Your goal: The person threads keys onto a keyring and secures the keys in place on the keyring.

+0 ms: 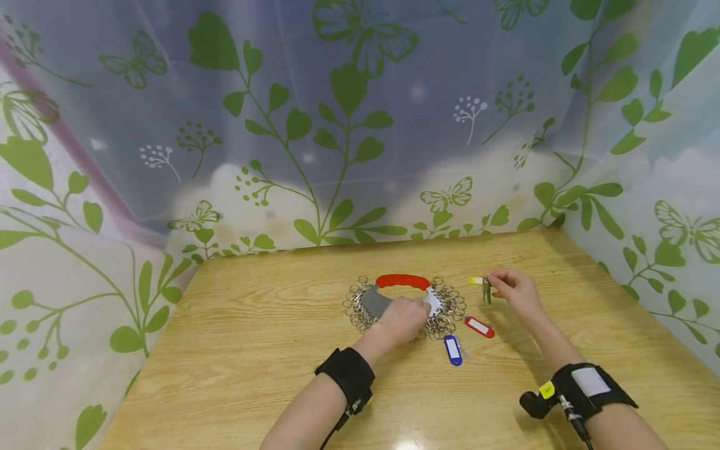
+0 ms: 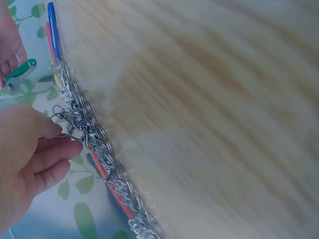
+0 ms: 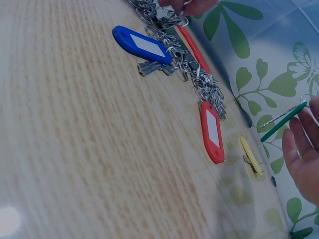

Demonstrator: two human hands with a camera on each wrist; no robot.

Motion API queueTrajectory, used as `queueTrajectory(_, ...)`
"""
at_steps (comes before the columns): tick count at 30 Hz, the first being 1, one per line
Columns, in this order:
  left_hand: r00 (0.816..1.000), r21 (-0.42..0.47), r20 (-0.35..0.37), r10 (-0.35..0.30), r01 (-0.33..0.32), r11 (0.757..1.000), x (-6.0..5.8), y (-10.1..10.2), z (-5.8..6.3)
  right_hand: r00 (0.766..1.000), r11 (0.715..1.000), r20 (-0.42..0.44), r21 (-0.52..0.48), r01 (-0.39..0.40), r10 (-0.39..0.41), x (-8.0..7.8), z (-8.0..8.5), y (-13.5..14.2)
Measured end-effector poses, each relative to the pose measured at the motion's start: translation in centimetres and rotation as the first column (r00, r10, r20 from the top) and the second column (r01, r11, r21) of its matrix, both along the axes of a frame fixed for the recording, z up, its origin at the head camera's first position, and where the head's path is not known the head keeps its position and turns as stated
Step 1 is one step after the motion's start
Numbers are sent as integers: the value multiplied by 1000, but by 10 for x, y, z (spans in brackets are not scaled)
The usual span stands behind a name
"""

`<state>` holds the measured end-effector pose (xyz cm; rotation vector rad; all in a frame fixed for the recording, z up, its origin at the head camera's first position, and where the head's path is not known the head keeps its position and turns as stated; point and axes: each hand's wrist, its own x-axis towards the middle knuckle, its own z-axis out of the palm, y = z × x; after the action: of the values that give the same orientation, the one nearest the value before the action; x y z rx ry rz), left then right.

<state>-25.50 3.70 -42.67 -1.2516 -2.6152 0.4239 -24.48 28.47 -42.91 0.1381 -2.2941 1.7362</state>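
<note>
A key carrier with a red handle (image 1: 402,280) and a grey metal plate (image 1: 374,302) lies on the wooden table, fringed by many metal clips and split rings (image 1: 450,301). My left hand (image 1: 400,320) is over its near side. In the left wrist view, thumb and fingers pinch a metal clip (image 2: 75,127) among the bunch. To the right of the carrier, my right hand (image 1: 516,292) holds a green key tag (image 3: 283,122) by its ring end, raised above the table. Metal keys (image 1: 486,289) hang beside that tag.
A blue key tag (image 1: 452,350) with keys lies at the carrier's near right. A red tag (image 1: 480,327) lies right of it, and a yellow tag (image 1: 475,280) farther back. Patterned curtains (image 1: 337,156) enclose the wooden table (image 1: 236,350).
</note>
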Motion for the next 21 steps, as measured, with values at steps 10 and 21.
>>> queueTrajectory(10,996,117,31,86,-89,989,-3,-4,-3,1000,998,-4,66,-11,12,2,-1,-10)
queueTrajectory(21,998,148,12,56,-57,987,-7,-2,-5,999,994,-18,102,-30,32,4,-2,-16)
